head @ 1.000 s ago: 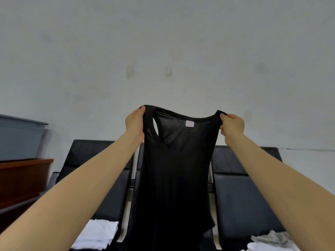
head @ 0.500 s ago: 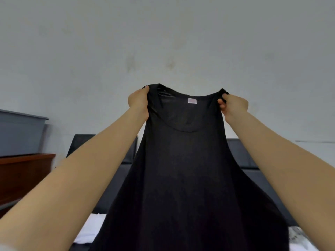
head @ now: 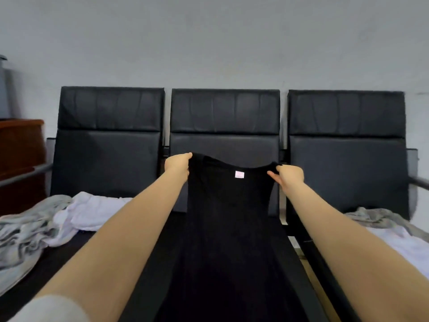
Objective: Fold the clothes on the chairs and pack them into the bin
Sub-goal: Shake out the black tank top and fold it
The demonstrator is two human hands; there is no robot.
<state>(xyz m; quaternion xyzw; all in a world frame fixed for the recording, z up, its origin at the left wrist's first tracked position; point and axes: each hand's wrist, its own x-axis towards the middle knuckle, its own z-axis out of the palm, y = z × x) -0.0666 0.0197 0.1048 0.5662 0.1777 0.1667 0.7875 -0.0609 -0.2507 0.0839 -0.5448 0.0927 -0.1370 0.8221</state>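
Note:
A black sleeveless top (head: 228, 219) with a small white neck label is stretched out over the middle chair (head: 225, 117), its body running down toward me. My left hand (head: 177, 165) pinches its left shoulder strap. My right hand (head: 289, 176) grips the right strap. Both hands are low, in front of the chair's backrest. White and grey clothes (head: 46, 219) lie crumpled on the left chair (head: 109, 126). More grey and white clothes (head: 385, 226) lie on the right chair (head: 346, 126). The bin's edge (head: 3, 89) shows at far left.
Three black padded chairs stand in a row against a grey wall. A brown wooden cabinet (head: 21, 145) stands at the left with the grey bin on top. A metal armrest bar (head: 25, 174) runs along the left chair's side.
Both hands have come down with the black top from held up high to low over the middle chair seat. The view has tilted down, showing the chairs and clothes piles.

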